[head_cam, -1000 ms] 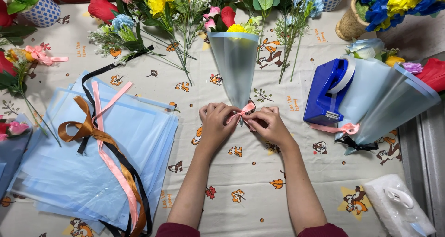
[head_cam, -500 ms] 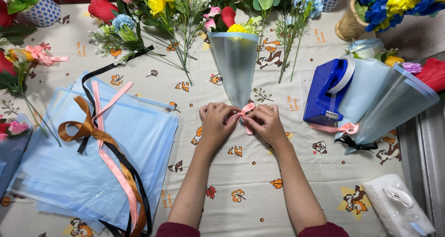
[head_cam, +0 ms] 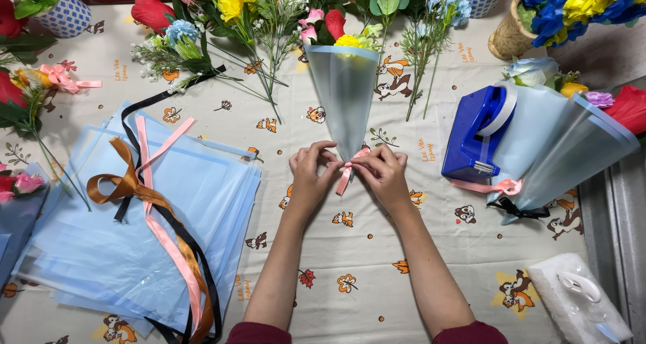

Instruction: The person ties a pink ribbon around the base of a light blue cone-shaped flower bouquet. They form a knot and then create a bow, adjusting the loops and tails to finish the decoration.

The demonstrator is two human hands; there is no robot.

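Note:
A cone-shaped bouquet in pale blue translucent wrap [head_cam: 344,95] lies on the table with flowers showing at its wide top end. A pink ribbon [head_cam: 347,172] is wound around its narrow bottom end. My left hand [head_cam: 311,176] pinches the ribbon from the left. My right hand [head_cam: 381,172] pinches it from the right. Both hands meet at the cone's tip, and a short ribbon tail hangs down between them.
A stack of blue wrapping sheets [head_cam: 101,229] with brown, pink and black ribbons [head_cam: 158,216] lies left. Loose artificial flowers [head_cam: 256,14] spread along the back. A blue tape dispenser [head_cam: 476,139] and finished wrapped bouquets [head_cam: 572,152] sit right. A white pouch [head_cam: 579,297] is at the near right.
My hands have shifted slightly at the cone's tip while working the pink ribbon; its tail now hangs lower between them. Everything else is still.

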